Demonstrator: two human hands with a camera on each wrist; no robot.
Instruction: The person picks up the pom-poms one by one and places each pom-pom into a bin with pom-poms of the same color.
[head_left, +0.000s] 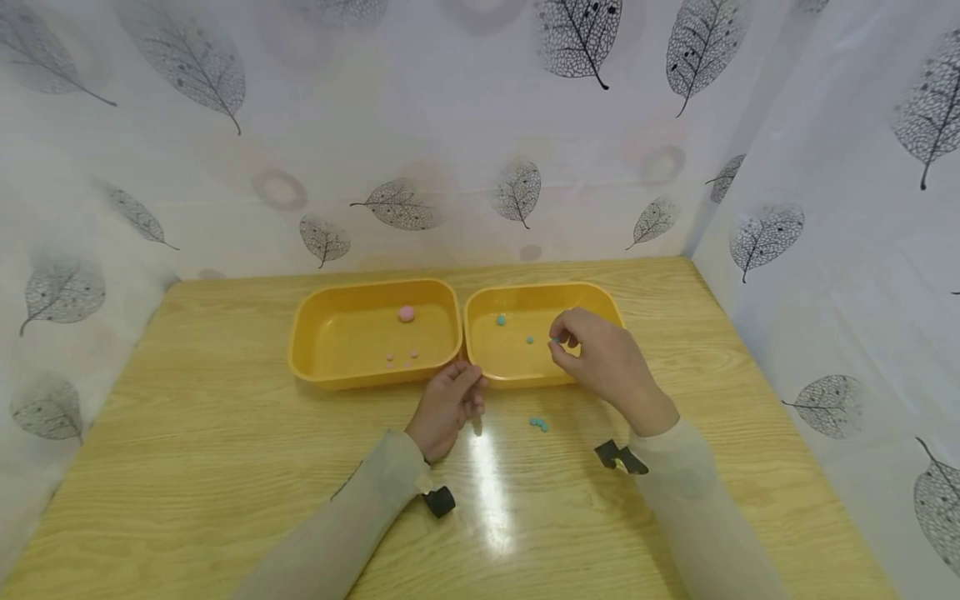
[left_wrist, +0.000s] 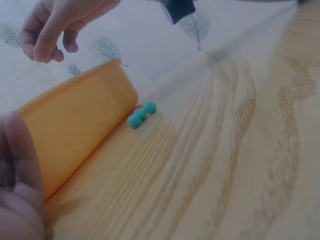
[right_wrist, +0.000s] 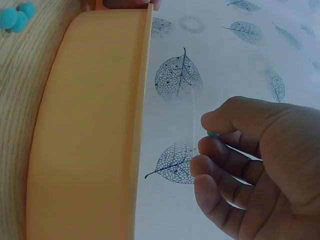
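Note:
Two yellow trays stand side by side, the left tray [head_left: 337,383] and the right tray [head_left: 517,382]. My left hand [head_left: 446,408] holds the right tray's near left corner, fingers at its rim and outer wall. Over that tray's right part, my right hand [head_left: 611,362] pinches a small teal ball [right_wrist: 213,134] between thumb and forefinger, mostly hidden by the fingertips. Below it in the right tray lie a larger teal ball [head_left: 501,320] and a small ball [head_left: 530,340]. A short row of teal balls [left_wrist: 140,115] touches end to end on the table before this tray.
A larger pink ball [head_left: 407,313] and several tiny pink balls [head_left: 414,354] lie in the left tray. The wood-grain table [head_left: 225,467] meets leaf-printed white sheeting [head_left: 450,133] at the back and both sides. Dark straps [head_left: 439,502] hang at both wrists.

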